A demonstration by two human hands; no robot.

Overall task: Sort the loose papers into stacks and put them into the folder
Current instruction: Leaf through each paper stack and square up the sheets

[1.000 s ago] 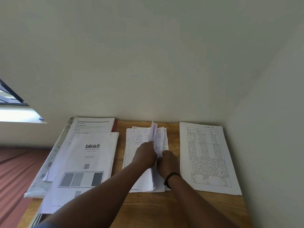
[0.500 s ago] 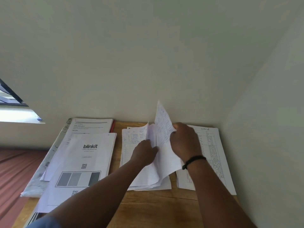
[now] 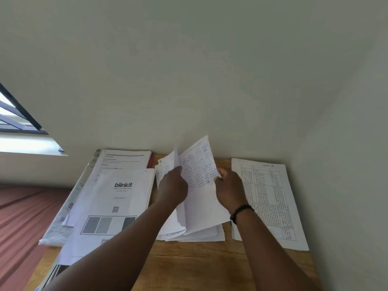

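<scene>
Pinching one lifted sheet (image 3: 197, 164), your right hand (image 3: 230, 189) curls at its 3 o'clock edge. Your left hand (image 3: 173, 186) grips the middle stack's (image 3: 195, 232) raised pages; bare table (image 3: 189, 261) lies at 6 o'clock.

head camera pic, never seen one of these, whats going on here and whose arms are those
There is no machine here. The camera sits on a person's head, looking down at their own two arms over a wooden table in a wall corner. The left hand and right hand each grip a lifted handwritten sheet from the middle pile of papers. To the left lies a printed stack with a "blinkit" page on top; to the right lies a sheet with a printed table.
</scene>
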